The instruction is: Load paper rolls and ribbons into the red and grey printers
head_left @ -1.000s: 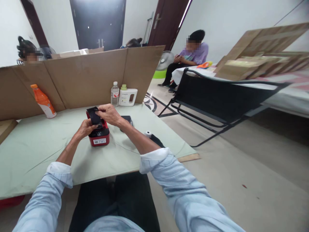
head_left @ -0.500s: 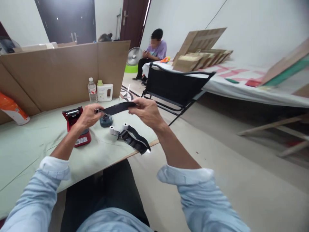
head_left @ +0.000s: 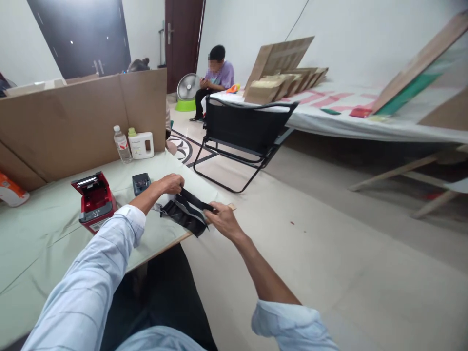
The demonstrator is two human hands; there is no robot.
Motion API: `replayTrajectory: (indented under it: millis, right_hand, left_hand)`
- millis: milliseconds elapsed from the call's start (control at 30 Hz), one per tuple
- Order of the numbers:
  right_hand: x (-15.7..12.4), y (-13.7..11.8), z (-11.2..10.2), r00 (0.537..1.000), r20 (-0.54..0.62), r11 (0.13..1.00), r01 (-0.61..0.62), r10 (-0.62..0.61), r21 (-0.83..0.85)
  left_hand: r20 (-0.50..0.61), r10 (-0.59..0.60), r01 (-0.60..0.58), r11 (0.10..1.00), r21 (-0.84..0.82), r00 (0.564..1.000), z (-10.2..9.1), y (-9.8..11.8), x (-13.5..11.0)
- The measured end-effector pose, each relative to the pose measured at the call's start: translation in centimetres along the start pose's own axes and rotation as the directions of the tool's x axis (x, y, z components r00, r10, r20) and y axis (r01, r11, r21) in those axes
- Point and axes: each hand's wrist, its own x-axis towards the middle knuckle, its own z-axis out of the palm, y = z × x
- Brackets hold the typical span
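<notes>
A black strip (head_left: pixel 195 199) stretches between my two hands above the table's right corner. My left hand (head_left: pixel 171 184) is closed on its far end, and my right hand (head_left: pixel 223 219) pinches the near end. Just beneath lie more black strips (head_left: pixel 185 219), partly hidden by the held one and reaching the table edge. The small white rolls beside them are mostly covered by my left hand. To the left stands a red label-printer-like device (head_left: pixel 97 202) with its lid raised. A small dark blue device (head_left: pixel 141 183) sits behind my left forearm.
A clear bottle (head_left: pixel 123 145) and a white jug (head_left: pixel 142 145) stand before a cardboard partition (head_left: pixel 80 119). An orange-and-white bottle (head_left: pixel 12 190) is at far left. Beyond the table are a black folding chair (head_left: pixel 248 126), a seated person (head_left: pixel 219 75) and cardboard boxes (head_left: pixel 266 90).
Both hands have moved lower and toward the strips on the table, carrying the black strip with them. It now slants down to the right. The camera view has shifted right.
</notes>
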Motion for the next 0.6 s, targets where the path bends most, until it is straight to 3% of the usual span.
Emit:
replayTrajectory:
  millis: [267, 400, 500, 600]
  right_hand:
    - [-1.1, 0.2, 0.3, 0.978, 0.125, 0.986, 0.167, -0.168, 0.022]
    - [-1.4, 0.3, -0.6, 0.977, 0.116, 0.984, 0.178, -0.179, 0.020]
    - [-2.2, -0.7, -1.2, 0.979, -0.039, 0.980, 0.199, -0.200, -0.017]
    - [-3.4, -2.9, -1.0, 0.924, -0.198, 0.945, 0.311, -0.326, -0.104]
  left_hand:
    - [0.191, 0.038, -0.049, 0.998, 0.051, 0.981, -0.6, -0.7, -1.2]
    - [0.056, -0.017, 0.010, 0.993, 0.121, 0.998, -1.6, -0.3, -3.5]
    - [-0.098, -0.080, 0.099, 0.976, 0.197, 0.992, -2.4, 0.0, -6.2]
    - [-0.134, -0.126, 0.155, 0.959, 0.238, 0.983, -2.1, 0.5, -9.3]
